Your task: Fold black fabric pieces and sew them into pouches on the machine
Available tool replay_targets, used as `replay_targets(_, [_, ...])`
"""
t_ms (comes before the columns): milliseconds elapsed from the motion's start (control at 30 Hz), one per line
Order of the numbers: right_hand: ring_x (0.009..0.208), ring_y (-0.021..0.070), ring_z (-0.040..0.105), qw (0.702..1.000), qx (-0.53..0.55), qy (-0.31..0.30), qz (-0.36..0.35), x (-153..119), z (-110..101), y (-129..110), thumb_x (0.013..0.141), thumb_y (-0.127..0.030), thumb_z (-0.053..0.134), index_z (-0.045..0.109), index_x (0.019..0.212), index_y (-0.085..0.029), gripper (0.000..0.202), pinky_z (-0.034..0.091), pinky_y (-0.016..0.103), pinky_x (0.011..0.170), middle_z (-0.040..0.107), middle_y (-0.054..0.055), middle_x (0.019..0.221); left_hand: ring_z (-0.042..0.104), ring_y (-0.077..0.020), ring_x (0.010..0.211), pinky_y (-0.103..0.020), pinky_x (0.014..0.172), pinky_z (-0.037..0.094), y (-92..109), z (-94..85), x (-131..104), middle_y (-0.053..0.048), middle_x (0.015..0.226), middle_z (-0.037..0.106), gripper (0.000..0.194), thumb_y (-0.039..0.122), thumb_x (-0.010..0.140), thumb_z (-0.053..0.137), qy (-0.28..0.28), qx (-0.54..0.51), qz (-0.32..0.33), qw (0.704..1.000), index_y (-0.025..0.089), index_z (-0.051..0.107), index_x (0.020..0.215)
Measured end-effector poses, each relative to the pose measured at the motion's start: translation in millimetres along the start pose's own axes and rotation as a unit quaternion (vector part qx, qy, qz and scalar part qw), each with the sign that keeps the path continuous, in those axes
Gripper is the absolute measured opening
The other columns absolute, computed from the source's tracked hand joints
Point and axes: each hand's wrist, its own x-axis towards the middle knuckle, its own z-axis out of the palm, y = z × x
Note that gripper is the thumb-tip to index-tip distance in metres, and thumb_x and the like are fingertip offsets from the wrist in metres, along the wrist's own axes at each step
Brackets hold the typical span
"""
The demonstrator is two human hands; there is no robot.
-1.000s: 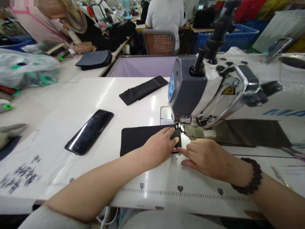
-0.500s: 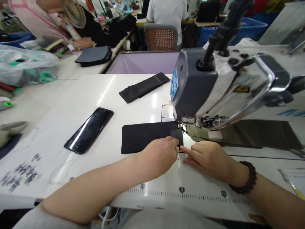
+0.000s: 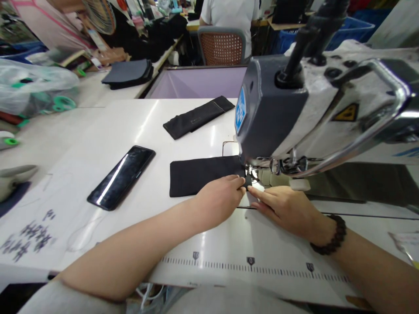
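White tabletop (image 3: pixel 162 174) fronts the station, with one printed ruler scale (image 3: pixel 225 265) along its near edge. Two bare hands are at work above it. Right hand (image 3: pixel 288 209), wearing one dark bracelet (image 3: pixel 330 237): forefinger extended to the near right corner of the fabric, thumb apart, remaining fingers curled, nothing grasped. Left hand (image 3: pixel 221 198): fingers bunched on the right end of the same fabric — whether they pinch or only press cannot be told. One black fabric piece (image 3: pixel 196 176) lies flat, its right end at the needle area of one sewing machine (image 3: pixel 271 109). One phone (image 3: pixel 121 178) lies to the left, well apart from the fabric. Beyond are one folded black piece (image 3: pixel 198 117) and, farther off, one dark stack (image 3: pixel 127 73) — its layers too indistinct to count. Behind stands one chair (image 3: pixel 221 43), occupied by one person in white (image 3: pixel 229 13).
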Motion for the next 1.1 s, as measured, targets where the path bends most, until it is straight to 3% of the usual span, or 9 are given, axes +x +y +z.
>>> replay_targets(267, [0.064, 0.0144, 0.060, 0.998, 0.004, 0.003, 0.060, 3, 6, -2, 0.086, -0.033, 0.041, 0.052, 0.114, -0.016, 0.035, 0.039, 0.024, 0.053, 0.067, 0.004, 0.078, 0.043, -0.0219, 0.115, -0.031, 0.099, 0.034, -12, 8.1, 5, -0.015, 0.115, 0.052, 0.023, 0.012, 0.081, 0.049, 0.032, -0.029, -0.010, 0.999, 0.005, 0.055, 0.102])
replay_targets(800, [0.064, 0.0150, 0.060, 0.997, 0.010, -0.007, 0.070, 3, 8, -3, 0.086, -0.035, 0.040, 0.051, 0.116, -0.017, 0.037, 0.039, 0.025, 0.053, 0.066, 0.003, 0.072, 0.046, -0.0208, 0.112, -0.032, 0.095, 0.039, -26, 16.0, 13, -0.011, 0.118, 0.051, 0.022, 0.011, 0.084, 0.045, 0.090, -0.044, -0.038, 0.994, 0.009, 0.055, 0.104])
replay_targets(1100, [0.063, 0.0151, 0.060, 0.997, 0.003, -0.005, 0.073, 3, 6, -3, 0.086, -0.036, 0.041, 0.051, 0.116, -0.018, 0.036, 0.037, 0.025, 0.050, 0.066, 0.002, 0.073, 0.042, -0.0209, 0.116, -0.032, 0.099, 0.035, -24, 13.1, 11, -0.012, 0.118, 0.051, 0.024, 0.011, 0.084, 0.044, 0.067, -0.065, -0.037, 0.995, 0.008, 0.054, 0.106])
